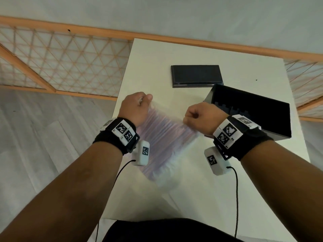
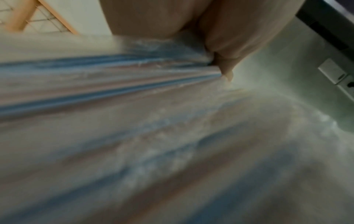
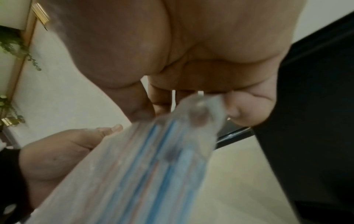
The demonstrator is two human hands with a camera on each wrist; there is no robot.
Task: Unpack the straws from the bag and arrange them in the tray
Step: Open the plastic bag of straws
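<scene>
A clear plastic bag full of pink and blue straws hangs blurred above the white table between my two hands. My left hand grips the bag's far left corner in a fist. My right hand pinches the bag's far right corner. In the right wrist view the straws run down from my right hand's fingertips, and my left hand shows at the lower left. In the left wrist view the bag fills most of the picture under my left hand. The black tray stands just right of my right hand.
A flat black lid lies at the table's far middle. A wooden lattice railing runs behind and left of the table. The table's left edge lies under my left wrist, with grey floor beyond it.
</scene>
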